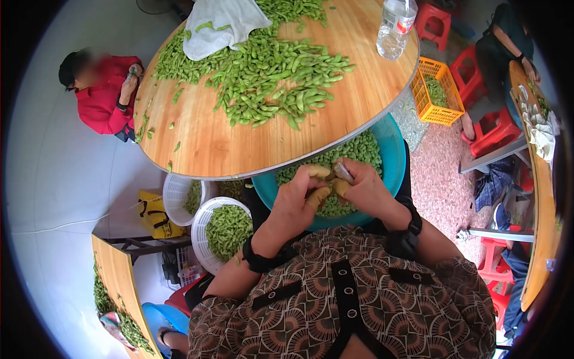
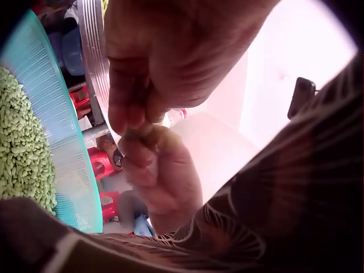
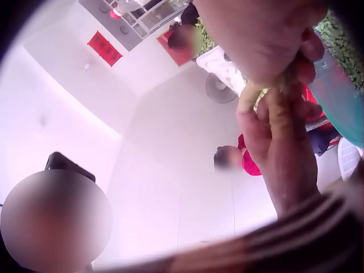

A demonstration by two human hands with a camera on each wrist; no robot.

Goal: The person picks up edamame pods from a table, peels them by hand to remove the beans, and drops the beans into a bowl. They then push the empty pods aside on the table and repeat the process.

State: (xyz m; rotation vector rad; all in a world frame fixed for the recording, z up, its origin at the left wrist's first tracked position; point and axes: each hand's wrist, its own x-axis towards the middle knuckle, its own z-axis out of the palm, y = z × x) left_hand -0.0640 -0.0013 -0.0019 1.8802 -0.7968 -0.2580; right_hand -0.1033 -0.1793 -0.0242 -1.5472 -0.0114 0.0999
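Note:
Both hands meet over a teal basin [image 1: 391,134] of shelled green soybeans [image 1: 366,149]. The left hand [image 1: 293,194] has yellowish finger covers [image 1: 317,197] on thumb and forefinger, its fingers curled inward. Opposite it, the right hand [image 1: 366,190] wears a yellowish cover and a pale, shiny one. Their fingertips pinch a small green soybean pod [image 2: 135,132] between them, mostly hidden by fingers. In the right wrist view the two hands overlap closely. A heap of green pods [image 1: 269,78] lies on the round wooden table [image 1: 203,143] just beyond the basin.
White baskets [image 1: 200,239] of green pods or beans stand at the left. On the table are a white cloth [image 1: 218,27] and a water bottle [image 1: 394,30]. Right are a yellow crate [image 1: 439,110] and red stools [image 1: 493,131]. A person in red [image 1: 107,96] sits left.

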